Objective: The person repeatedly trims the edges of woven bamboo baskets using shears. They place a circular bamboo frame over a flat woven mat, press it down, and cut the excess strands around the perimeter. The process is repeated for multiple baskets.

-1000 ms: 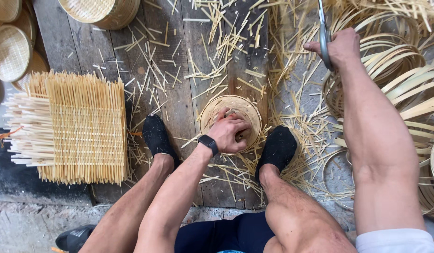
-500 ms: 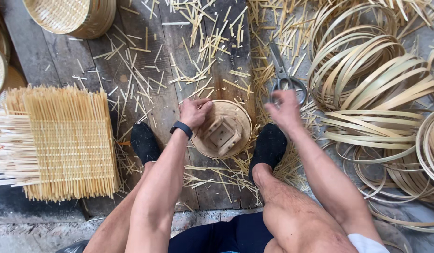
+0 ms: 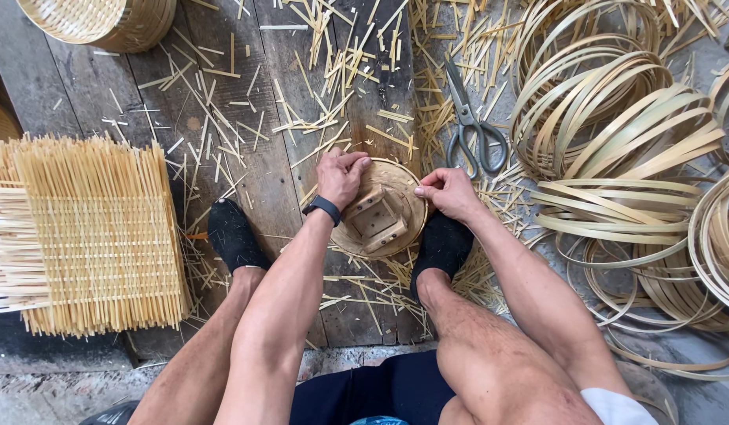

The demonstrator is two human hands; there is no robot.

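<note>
A small round woven bamboo basket [image 3: 404, 206] lies on the plank floor between my feet, with a square wooden block [image 3: 374, 216] set inside it. My left hand [image 3: 341, 175] grips the basket's upper left rim, a dark band on its wrist. My right hand [image 3: 447, 190] pinches the basket's right rim with thumb and fingers. Grey scissors [image 3: 473, 124] lie on the floor just above my right hand, touched by neither hand.
A flat stack of woven bamboo mats [image 3: 85, 236] lies at the left. Coils of bamboo strips [image 3: 624, 149] fill the right side. A woven basket [image 3: 105, 20] stands at the top left. Bamboo offcuts [image 3: 325, 75] litter the dark planks. My dark-socked feet [image 3: 234, 236] flank the work.
My right hand came down from the upper right, laid the scissors on the floor and moved onto the basket's rim. My left hand shifted to the basket's upper left edge.
</note>
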